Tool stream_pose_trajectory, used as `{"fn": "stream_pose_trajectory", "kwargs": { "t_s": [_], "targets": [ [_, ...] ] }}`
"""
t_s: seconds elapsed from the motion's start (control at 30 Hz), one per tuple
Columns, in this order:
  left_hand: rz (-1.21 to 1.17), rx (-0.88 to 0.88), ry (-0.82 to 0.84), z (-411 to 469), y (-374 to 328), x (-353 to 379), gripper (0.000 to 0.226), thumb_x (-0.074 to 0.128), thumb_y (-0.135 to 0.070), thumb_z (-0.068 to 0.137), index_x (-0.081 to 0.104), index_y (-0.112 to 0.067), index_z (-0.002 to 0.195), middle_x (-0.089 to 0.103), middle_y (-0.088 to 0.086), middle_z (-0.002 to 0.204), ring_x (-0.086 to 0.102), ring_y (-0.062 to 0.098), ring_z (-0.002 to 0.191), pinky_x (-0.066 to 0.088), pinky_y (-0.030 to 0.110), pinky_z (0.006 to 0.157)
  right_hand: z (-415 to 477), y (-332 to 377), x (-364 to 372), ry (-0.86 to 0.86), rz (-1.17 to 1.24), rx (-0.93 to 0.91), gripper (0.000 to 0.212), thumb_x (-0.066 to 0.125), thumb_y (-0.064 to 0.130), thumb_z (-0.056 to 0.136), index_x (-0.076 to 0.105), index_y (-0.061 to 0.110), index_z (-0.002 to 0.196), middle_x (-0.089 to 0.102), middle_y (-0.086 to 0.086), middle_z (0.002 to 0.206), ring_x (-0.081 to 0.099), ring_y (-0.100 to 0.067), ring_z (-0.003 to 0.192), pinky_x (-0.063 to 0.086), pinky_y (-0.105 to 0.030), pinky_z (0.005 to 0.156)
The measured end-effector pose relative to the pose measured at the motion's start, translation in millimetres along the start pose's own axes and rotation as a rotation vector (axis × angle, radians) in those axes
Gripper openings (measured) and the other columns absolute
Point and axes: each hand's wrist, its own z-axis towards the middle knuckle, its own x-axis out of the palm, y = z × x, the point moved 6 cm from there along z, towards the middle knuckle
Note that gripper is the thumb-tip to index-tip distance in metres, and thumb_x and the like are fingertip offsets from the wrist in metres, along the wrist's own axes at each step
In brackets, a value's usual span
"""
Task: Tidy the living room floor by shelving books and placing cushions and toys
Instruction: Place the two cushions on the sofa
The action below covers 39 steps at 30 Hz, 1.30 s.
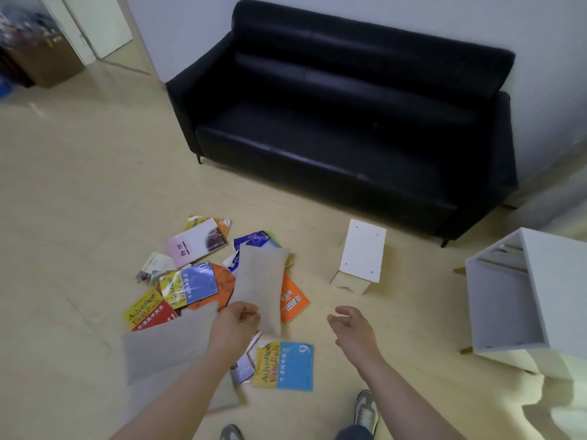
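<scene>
Even soft indoor light; sheen on sofa (286, 150); wide-angle bending at edges; slight blur overall.

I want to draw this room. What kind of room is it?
Probably a living room: a black sofa against the wall, books scattered on the floor, and a white shelf unit nearby.

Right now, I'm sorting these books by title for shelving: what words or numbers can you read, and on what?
"Advanced English" and "9": blue-and-yellow book nearest the feet.
"Advanced English" and "10": glossy blue book in the pile.
"Advanced English": yellow-and-red book.
"物理": pink book.
Orange book: Chinese characters, too blurred.
</scene>
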Motion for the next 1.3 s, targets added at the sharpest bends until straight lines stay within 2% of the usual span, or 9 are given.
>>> {"fn": "stream_pose_trajectory", "kwargs": {
  "t_s": [0.17,0.33,0.5,0.6,0.77,0.93,0.97,1.13,1.3],
  "targets": [
    [0.072,0.007,0.011,16,22,-35,0.017,0.061,-0.014,0.089,0.068,-0.013,0.104,0.069,0.005,0.098,0.06,0.017,0.086,0.038,0.023,0.073,-20,1,35,-0.029,0.015,0.04,0.032,0.058,0.024,0.093,0.054,0.014,0.122,0.062,-0.004,0.108,0.06,-0.018,0.094,0.054,-0.038,0.087],
    [0.046,0.003,0.007,32,23,-37,0.019,0.061,-0.013,0.088,0.067,-0.01,0.106,0.068,0.008,0.101,0.06,0.02,0.089,0.038,0.024,0.076,-9,6,42,-0.013,-0.017,0.032,0.032,0.058,0.026,0.093,0.053,0.015,0.123,0.062,-0.003,0.109,0.06,-0.017,0.098,0.051,-0.04,0.093],
    [-0.012,-0.061,-0.029,51,31,-27,0.018,0.061,-0.012,0.087,0.068,-0.011,0.104,0.068,0.007,0.101,0.063,0.023,0.09,0.043,0.027,0.078,31,18,41,0.04,-0.072,0.016,0.035,0.058,0.027,0.092,0.054,0.014,0.124,0.062,-0.005,0.111,0.06,-0.019,0.1,0.05,-0.042,0.095],
    [-0.065,-0.111,-0.054,65,37,-14,0.017,0.061,-0.011,0.086,0.068,-0.011,0.102,0.068,0.008,0.099,0.064,0.026,0.092,0.045,0.029,0.079,63,27,40,0.075,-0.097,-0.005,0.034,0.057,0.027,0.093,0.055,0.014,0.124,0.063,-0.003,0.109,0.06,-0.017,0.093,0.051,-0.041,0.093],
    [-0.109,-0.168,-0.083,99,60,14,0.017,0.064,-0.009,0.085,0.069,-0.009,0.101,0.069,0.009,0.098,0.062,0.024,0.092,0.039,0.024,0.078,117,28,57,0.12,-0.143,-0.03,0.03,0.057,0.026,0.093,0.055,0.015,0.121,0.061,0.0,0.107,0.06,-0.015,0.088,0.051,-0.038,0.089],
    [-0.11,-0.187,-0.102,150,100,30,0.014,0.065,-0.009,0.085,0.068,-0.01,0.099,0.065,0.005,0.088,0.058,0.02,0.087,0.034,0.022,0.074,171,-1,99,0.137,-0.194,-0.029,0.029,0.057,0.028,0.093,0.054,0.017,0.12,0.061,0.0,0.107,0.059,-0.015,0.086,0.044,-0.024,0.068],
    [-0.099,-0.193,-0.102,162,109,33,0.015,0.065,-0.009,0.085,0.068,-0.009,0.1,0.064,0.004,0.088,0.057,0.019,0.086,0.034,0.022,0.074,182,-10,109,0.137,-0.191,-0.016,0.029,0.057,0.028,0.093,0.054,0.017,0.12,0.062,-0.001,0.109,0.059,-0.016,0.087,0.043,-0.024,0.068],
    [-0.102,-0.235,-0.107,220,161,49,0.019,0.068,-0.015,0.084,0.065,-0.011,0.101,0.063,0.001,0.09,0.057,0.018,0.085,0.035,0.023,0.075,236,-55,157,0.142,-0.178,0.058,0.032,0.058,0.03,0.093,0.054,0.017,0.122,0.064,-0.004,0.114,0.06,-0.017,0.095,0.046,-0.029,0.081],
    [-0.119,-0.262,-0.097,287,216,76,0.033,0.075,-0.025,0.08,0.062,-0.011,0.107,0.066,0.003,0.1,0.06,0.018,0.088,0.036,0.023,0.08,299,-100,202,0.103,-0.19,0.098,0.035,0.058,0.032,0.092,0.054,0.015,0.123,0.064,-0.006,0.114,0.061,-0.02,0.098,0.049,-0.036,0.09]
  ]
}}
